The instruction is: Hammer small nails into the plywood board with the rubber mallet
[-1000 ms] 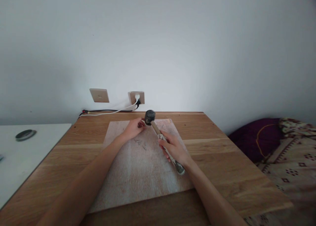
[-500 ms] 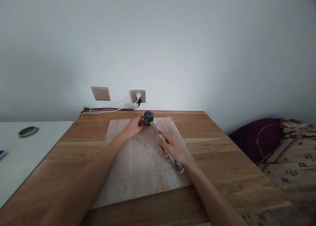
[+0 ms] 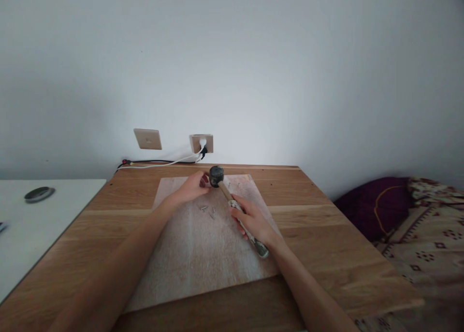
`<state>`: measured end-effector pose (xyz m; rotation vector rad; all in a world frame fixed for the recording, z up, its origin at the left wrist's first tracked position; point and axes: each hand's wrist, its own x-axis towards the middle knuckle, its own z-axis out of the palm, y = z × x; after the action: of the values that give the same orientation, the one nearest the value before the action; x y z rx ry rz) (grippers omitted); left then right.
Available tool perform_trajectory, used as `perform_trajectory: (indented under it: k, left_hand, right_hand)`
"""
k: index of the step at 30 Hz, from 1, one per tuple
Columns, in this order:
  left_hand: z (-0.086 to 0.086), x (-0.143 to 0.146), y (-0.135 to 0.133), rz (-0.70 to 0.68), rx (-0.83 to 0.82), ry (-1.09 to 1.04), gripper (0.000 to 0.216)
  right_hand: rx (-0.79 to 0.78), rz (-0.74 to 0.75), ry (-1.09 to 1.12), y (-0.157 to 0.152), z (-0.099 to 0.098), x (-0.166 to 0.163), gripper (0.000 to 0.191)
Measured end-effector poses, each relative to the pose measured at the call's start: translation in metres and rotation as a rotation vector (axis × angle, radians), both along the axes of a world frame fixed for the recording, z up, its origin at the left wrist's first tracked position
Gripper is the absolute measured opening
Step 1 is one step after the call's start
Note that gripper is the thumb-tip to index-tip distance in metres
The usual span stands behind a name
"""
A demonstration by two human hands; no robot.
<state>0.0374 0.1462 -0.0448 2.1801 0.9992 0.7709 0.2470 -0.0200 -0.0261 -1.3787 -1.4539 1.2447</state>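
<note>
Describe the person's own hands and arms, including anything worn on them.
The ungloved left hand and ungloved right hand join bare, tapering forearms. No sleeve, watch, bracelet or marking shows; rings cannot be ruled out at this size.

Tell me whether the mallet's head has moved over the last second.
Yes, slightly: judged against the wall socket, the mallet's head now sits a little further left and lower in the picture than a second ago.

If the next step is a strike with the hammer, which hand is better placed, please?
Probably the right hand: it grips the hammer by its handle. The left hand appears beside the black head; whether it holds anything is unclear.
</note>
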Motion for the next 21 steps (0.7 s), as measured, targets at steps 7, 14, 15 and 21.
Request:
perform_trajectory:
  k: [7,14,15,21]
  left_hand:
    - [0.041,-0.034,-0.021,-0.354,-0.089,0.476,0.033]
    - [0.036,-0.029,-0.020,-0.401,-0.141,0.459,0.005]
    - [0.036,-0.029,-0.020,-0.391,-0.128,0.460,0.002]
    - [0.037,-0.037,-0.016,-0.241,0.007,0.493,0.001]
  right_hand:
    - [0.018,-0.053,0.069,0.003,-0.003,0.001,0.042]
    - [0.003,-0.072,0.052,0.004,-0.004,0.002,0.035]
    - [0.006,-0.074,0.048,0.004,-0.005,0.002,0.035]
    - [0.007,-0.076,0.042,0.005,-0.006,0.002,0.035]
